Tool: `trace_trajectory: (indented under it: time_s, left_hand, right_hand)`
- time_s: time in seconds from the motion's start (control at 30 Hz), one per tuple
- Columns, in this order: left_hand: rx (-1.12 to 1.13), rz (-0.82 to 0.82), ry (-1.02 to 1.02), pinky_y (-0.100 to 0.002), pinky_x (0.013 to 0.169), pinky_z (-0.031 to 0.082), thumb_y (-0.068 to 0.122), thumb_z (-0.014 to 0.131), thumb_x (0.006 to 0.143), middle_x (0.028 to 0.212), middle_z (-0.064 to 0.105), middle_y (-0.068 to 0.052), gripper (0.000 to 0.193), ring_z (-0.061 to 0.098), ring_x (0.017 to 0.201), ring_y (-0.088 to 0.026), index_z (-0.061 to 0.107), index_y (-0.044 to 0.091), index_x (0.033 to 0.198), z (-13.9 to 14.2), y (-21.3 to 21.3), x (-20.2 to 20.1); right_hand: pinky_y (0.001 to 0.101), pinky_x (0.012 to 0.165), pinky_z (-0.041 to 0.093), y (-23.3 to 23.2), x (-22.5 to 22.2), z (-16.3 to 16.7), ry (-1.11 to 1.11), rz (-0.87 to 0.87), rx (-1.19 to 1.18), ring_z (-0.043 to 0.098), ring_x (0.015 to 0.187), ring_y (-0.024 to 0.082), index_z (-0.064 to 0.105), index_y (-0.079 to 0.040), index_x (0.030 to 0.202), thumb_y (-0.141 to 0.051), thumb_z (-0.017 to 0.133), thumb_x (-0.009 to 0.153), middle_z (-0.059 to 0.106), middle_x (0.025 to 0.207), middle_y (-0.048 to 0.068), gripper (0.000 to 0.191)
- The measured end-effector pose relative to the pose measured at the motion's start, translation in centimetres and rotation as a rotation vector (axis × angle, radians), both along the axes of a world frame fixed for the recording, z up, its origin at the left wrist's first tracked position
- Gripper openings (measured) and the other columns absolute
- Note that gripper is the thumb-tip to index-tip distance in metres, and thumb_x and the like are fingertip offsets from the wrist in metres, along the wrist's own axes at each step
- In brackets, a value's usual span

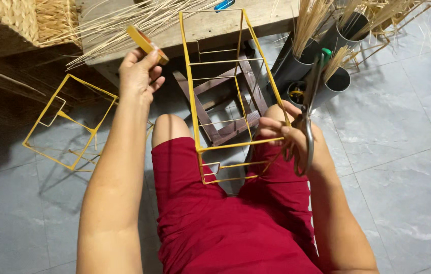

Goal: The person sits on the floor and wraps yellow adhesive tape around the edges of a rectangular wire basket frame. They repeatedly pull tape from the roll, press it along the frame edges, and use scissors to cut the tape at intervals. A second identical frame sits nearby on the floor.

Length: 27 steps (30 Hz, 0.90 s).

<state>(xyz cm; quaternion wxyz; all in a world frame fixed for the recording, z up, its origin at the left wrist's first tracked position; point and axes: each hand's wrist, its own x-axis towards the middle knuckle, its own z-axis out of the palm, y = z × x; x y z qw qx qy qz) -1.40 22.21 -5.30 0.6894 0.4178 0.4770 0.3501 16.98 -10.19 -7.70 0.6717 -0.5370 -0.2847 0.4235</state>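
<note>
My left hand (139,73) is raised over the floor and grips a yellow roll of tape (147,44) by its edge. My right hand (284,129) rests on my right knee and pinches the front right bar of a yellow wire frame (215,76), while a pair of metal scissors (311,109) hangs from its fingers, blades pointing up. The frame is box-shaped and stands tilted between my knees, leaning away toward a wooden bench (190,28). I sit in red shorts (225,223).
A second yellow wire frame (68,124) lies on the grey tiled floor at left. Dark tubes (322,56) filled with straw stalks stand at upper right. Loose stalks (119,25) lie across the bench, a woven basket (32,18) sits at top left, and a dark wooden stool (225,106) stands behind the frame.
</note>
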Motion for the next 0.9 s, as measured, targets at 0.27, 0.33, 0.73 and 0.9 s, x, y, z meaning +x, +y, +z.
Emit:
trace_trajectory:
  time_s: [0.27,0.33,0.73,0.9]
  left_hand:
    - [-0.020,-0.015,-0.010,-0.028,0.055,0.054,0.020,0.078,0.090,0.080,0.071,0.006,0.013,0.063,0.058,-0.006,0.068,0.019,0.098,0.2,-1.5,0.5]
    - [0.005,-0.016,-0.004,-0.028,0.053,0.055,0.017,0.078,0.089,0.079,0.071,0.005,0.013,0.062,0.057,-0.006,0.068,0.017,0.097,0.2,-1.7,0.4]
    - [0.041,0.002,0.082,-0.023,0.049,0.051,0.014,0.079,0.088,0.079,0.072,0.001,0.016,0.062,0.058,-0.006,0.070,0.015,0.100,-1.3,-2.3,-4.8]
    - [0.201,-0.046,0.153,-0.024,0.047,0.043,0.009,0.079,0.086,0.079,0.074,-0.004,0.021,0.061,0.057,-0.008,0.071,0.010,0.105,-2.6,-2.6,-6.2]
  right_hand:
    - [0.0337,0.075,0.058,6.9,0.8,3.1,0.101,0.067,-0.070,0.074,0.099,0.031,0.042,0.001,0.148,-0.017,0.063,0.098,0.071,0.119,0.025,0.058]
    - [0.0332,0.075,0.058,9.1,1.0,4.2,0.015,0.057,-0.163,0.075,0.099,0.029,0.047,-0.001,0.145,-0.019,0.063,0.099,0.073,0.118,0.023,0.052]
    - [0.0362,0.085,0.060,11.9,-1.1,4.9,0.087,0.104,0.035,0.073,0.107,0.028,0.044,0.000,0.148,-0.005,0.061,0.095,0.070,0.126,0.023,0.056]
    - [0.0396,0.097,0.057,9.1,-2.7,2.8,0.063,0.100,0.217,0.070,0.115,0.030,0.039,-0.001,0.154,-0.005,0.064,0.097,0.066,0.134,0.025,0.063]
